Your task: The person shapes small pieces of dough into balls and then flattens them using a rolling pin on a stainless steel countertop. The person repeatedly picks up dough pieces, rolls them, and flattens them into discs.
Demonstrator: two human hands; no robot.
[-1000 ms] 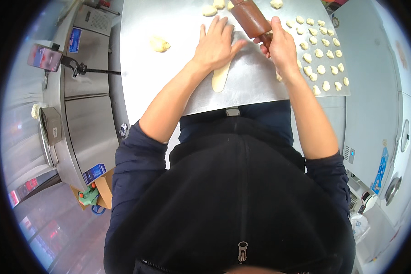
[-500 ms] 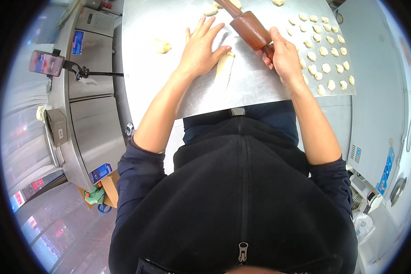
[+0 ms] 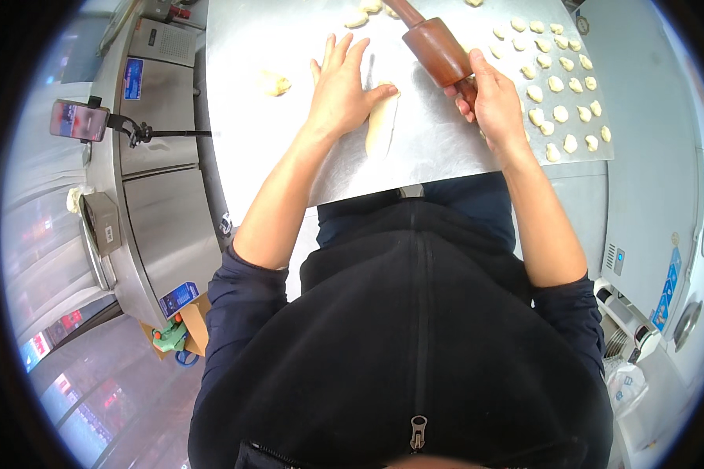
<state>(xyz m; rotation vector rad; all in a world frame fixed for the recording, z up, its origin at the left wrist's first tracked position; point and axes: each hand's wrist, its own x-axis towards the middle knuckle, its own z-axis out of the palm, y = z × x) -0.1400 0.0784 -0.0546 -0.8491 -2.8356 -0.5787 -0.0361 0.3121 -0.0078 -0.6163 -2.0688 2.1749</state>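
Note:
My right hand (image 3: pixel 496 100) is wrapped round the near handle of a brown wooden rolling pin (image 3: pixel 440 51) with a thick barrel, which slants away to the upper left. Fingers spread, my left hand (image 3: pixel 342 92) rests at the steel tabletop, its thumb touching the far end of a long flattened strip of dough (image 3: pixel 381 125). That strip points toward me, to the right of my left wrist. A loose dough lump (image 3: pixel 274 84) lies left of my left hand. More dough pieces (image 3: pixel 356 18) sit beyond my fingertips, close to the rolling pin's far handle.
Rows of small dough pieces (image 3: pixel 560 114) cover the right part of the steel table (image 3: pixel 246 148). On the left, a phone (image 3: pixel 79 121) is clamped to an arm beside a steel counter (image 3: pixel 168 227). A large white appliance (image 3: pixel 641 156) stands at the right.
My left hand has shifted slightly down over the table, thumb still at the dough strip. The rolling pin and my right hand have moved slightly to the right and down.

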